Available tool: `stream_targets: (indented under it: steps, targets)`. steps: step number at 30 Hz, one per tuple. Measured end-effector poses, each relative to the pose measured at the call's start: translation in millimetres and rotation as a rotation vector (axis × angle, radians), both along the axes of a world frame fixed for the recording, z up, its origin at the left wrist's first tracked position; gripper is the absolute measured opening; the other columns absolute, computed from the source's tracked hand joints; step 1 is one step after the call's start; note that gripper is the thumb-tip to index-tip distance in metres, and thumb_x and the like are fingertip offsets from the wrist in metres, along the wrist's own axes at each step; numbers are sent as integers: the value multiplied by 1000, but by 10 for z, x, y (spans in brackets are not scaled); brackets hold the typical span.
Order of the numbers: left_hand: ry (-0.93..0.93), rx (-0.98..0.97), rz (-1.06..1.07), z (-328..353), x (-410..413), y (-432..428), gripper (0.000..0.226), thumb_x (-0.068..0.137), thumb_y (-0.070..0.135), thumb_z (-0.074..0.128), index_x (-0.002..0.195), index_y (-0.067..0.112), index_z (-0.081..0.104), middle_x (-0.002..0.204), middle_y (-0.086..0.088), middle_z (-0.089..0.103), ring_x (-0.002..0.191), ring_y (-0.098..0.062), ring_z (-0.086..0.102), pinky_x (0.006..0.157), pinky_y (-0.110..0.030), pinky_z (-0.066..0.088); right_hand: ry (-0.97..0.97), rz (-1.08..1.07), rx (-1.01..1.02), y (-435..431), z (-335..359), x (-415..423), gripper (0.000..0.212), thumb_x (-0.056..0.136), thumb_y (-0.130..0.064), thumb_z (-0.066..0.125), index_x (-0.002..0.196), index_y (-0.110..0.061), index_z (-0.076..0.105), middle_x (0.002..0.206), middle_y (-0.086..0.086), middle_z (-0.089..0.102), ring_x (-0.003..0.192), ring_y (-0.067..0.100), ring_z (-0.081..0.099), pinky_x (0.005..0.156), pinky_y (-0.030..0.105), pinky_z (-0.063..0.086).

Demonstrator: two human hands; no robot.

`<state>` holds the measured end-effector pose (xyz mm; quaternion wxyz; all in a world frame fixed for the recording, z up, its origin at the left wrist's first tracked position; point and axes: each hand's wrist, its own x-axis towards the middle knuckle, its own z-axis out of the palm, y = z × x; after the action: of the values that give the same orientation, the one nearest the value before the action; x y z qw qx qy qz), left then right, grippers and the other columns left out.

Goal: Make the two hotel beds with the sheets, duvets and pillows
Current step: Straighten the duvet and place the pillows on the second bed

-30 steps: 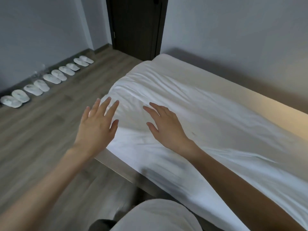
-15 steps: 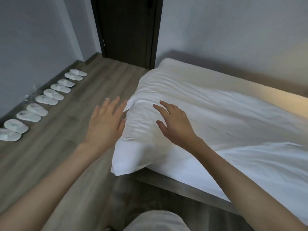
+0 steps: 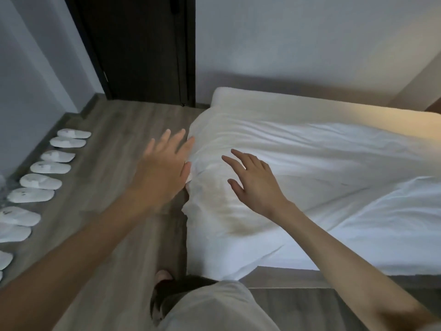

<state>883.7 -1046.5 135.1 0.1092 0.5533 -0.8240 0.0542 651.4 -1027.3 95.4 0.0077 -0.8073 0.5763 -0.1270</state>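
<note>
A white duvet lies rumpled over the bed, its near corner hanging off the foot end towards the floor. The bare mattress shows along the wall side. My left hand is flat with fingers spread, just beside the duvet's left edge, and holds nothing. My right hand hovers over or rests lightly on the duvet near that corner, fingers straight and spread. No pillows are in view.
A row of several white slippers lines the left wall on the wooden floor. A dark door stands behind the bed's far corner. The bed frame's edge runs below the duvet. My knee and foot show at the bottom.
The view has shifted round the bed's corner, so the duvet corner now hangs nearer me. Both hands stay flat and spread; the left has moved up along the duvet's edge.
</note>
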Motion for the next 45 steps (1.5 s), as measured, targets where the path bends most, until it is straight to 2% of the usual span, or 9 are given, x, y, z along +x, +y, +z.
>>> stream_targets:
  steps: [5, 10, 14, 19, 26, 29, 35, 38, 45]
  targets:
    - [-58, 67, -61, 192, 389, -1013, 58, 101, 37, 36, 154, 23, 19, 160, -4, 20, 146, -27, 20, 117, -46, 21, -35, -111, 23, -844, 65, 587, 53, 95, -27, 55, 145, -22, 41, 153, 6, 36, 135, 31, 38, 105, 50, 37]
    - [-20, 125, -158, 101, 688, -1842, 56, 102, 36, 32, 154, 25, 17, 161, -1, 17, 148, -24, 14, 119, -43, 15, -30, -220, 2, -1491, 159, 947, 52, 95, -28, 55, 145, -22, 42, 153, 6, 37, 135, 30, 40, 104, 49, 39]
    - [-49, 195, -263, -54, 814, -2572, 56, 103, 38, 28, 154, 29, 7, 162, 2, 8, 149, -21, 5, 120, -41, 9, -29, -358, 8, -1910, 100, 1104, 52, 94, -27, 57, 144, -21, 43, 152, 6, 38, 134, 30, 41, 102, 48, 39]
    - [-37, 177, -444, -173, 972, -3472, 56, 102, 36, 32, 154, 26, 11, 161, 1, 11, 148, -21, 8, 119, -42, 15, -16, -568, 42, -2412, 17, 1368, 54, 95, -27, 57, 145, -21, 41, 154, 5, 34, 137, 28, 37, 104, 45, 36]
    - [-80, 202, -705, -183, 1021, -4643, 56, 101, 35, 37, 153, 22, 21, 158, -3, 23, 146, -26, 19, 116, -41, 21, -23, -881, 33, -2959, 125, 1820, 54, 92, -25, 60, 143, -20, 44, 152, 7, 39, 133, 31, 42, 100, 48, 40]
    - [-85, 216, -795, -244, 916, -5023, 56, 101, 38, 37, 152, 22, 23, 158, -2, 25, 145, -23, 22, 115, -40, 21, -25, -1007, 16, -3098, 122, 1906, 53, 92, -27, 61, 142, -20, 46, 150, 7, 41, 132, 31, 45, 99, 49, 40]
    - [-136, 216, -960, -490, 456, -5748, 55, 101, 38, 38, 152, 20, 25, 157, -6, 28, 143, -24, 26, 113, -44, 30, -95, -1258, 51, -3362, -133, 1835, 56, 93, -42, 57, 144, -23, 42, 154, 6, 35, 135, 28, 39, 103, 47, 37]
    - [-155, 228, -1020, -622, 94, -6117, 54, 102, 37, 36, 152, 20, 24, 157, -5, 26, 143, -22, 26, 113, -43, 31, -147, -1360, 78, -3600, -393, 1684, 57, 93, -42, 57, 145, -24, 41, 154, 6, 34, 135, 28, 39, 102, 46, 38]
    - [-219, 294, -1087, -842, -742, -6974, 53, 102, 35, 34, 152, 20, 25, 157, -7, 25, 142, -24, 29, 108, -42, 34, -358, -1626, 190, -4280, -870, 1127, 60, 96, -40, 53, 150, -28, 30, 160, 3, 19, 141, 30, 26, 104, 47, 36]
